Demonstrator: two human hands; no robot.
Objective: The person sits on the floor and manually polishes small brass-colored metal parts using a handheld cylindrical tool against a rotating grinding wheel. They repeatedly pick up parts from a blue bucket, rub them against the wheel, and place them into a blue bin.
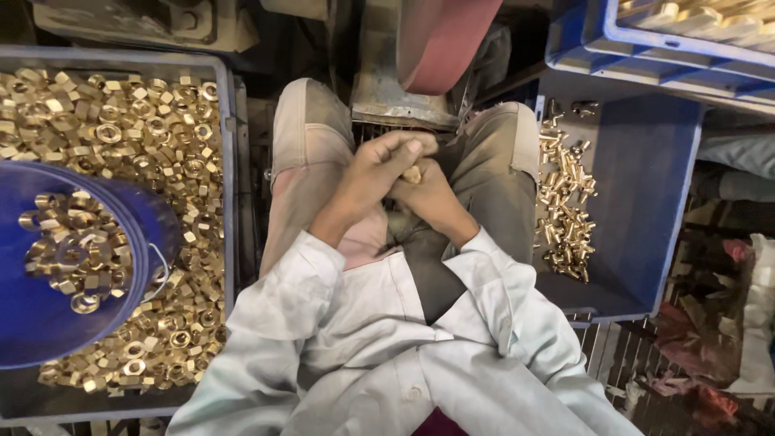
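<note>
Between the seated person's knees, both hands met just below a belt grinder whose reddish belt (440,40) ran down to a worn metal guard (395,97). The left hand (379,173) lay on top with its fingers curled in a loose fist. The right hand (428,198) sat underneath and slightly nearer the body, and a small brass piece (412,173) showed pinched between the two where thumbs and fingers came together. I could not tell which way its long axis ran; only a short yellow end showed. It lay directly before both hands, just short of the guard, with the left hand's fingertips closest to the machine.

To the person's left stood a grey crate (228,161) heaped with brass hex nuts (121,129), and a blue bowl (137,234) holding more nuts rested on the heap. To the right a blue crate (646,178) held a thinner scatter of small brass fittings (565,202) along its near wall, within the right hand's easy reach. Another blue crate (613,48) sat beyond it. Pale sleeves and dusty trousers filled the lap; no worktop showed, only the crowded floor.
</note>
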